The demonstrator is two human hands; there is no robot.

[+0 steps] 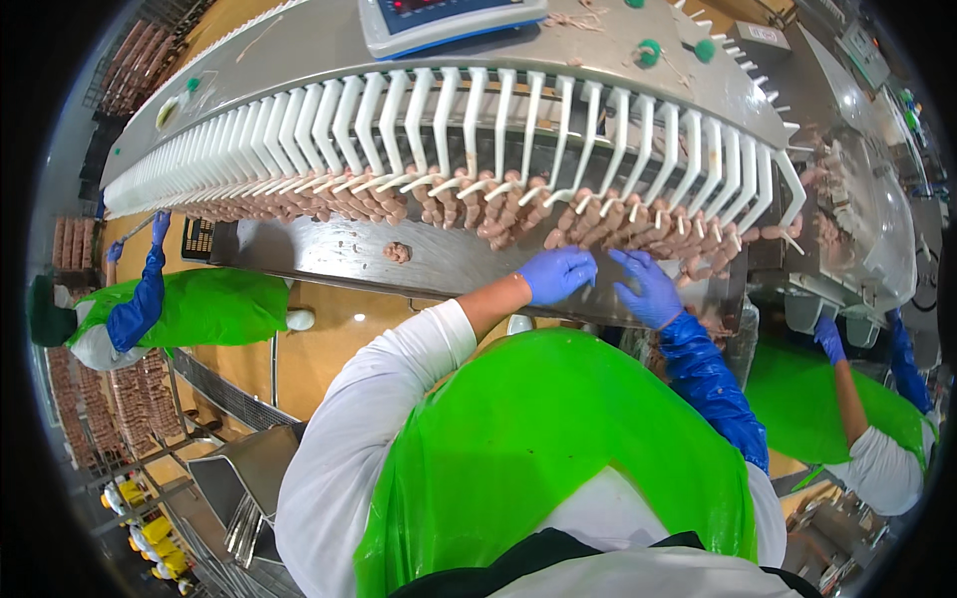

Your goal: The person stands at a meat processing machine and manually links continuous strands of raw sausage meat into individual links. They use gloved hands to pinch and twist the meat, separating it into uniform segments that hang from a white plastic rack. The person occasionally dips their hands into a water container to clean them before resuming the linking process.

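My left hand (558,275), in a blue-purple glove, is just below the hanging strings of sausages (593,221). Its fingers are curled together, and whatever they may hold is too small to make out. To its right, my right hand (648,287) wears the same kind of glove under a blue plastic sleeve. Its fingers are stretched out with the thumb apart, close beneath the links. The raw sausages hang in loops from a long row of white hooks (442,115). Below them runs a metal tray (329,249), on which a small clump of sausage (397,252) lies to the left.
A scale (449,25) rests on the metal cover above the hooks. At the left, a co-worker in a green apron (214,309) holds a rod; another co-worker (877,468) stands at the right beside a machine with a clear cover (867,229). Sausage racks (130,399) stand far left.
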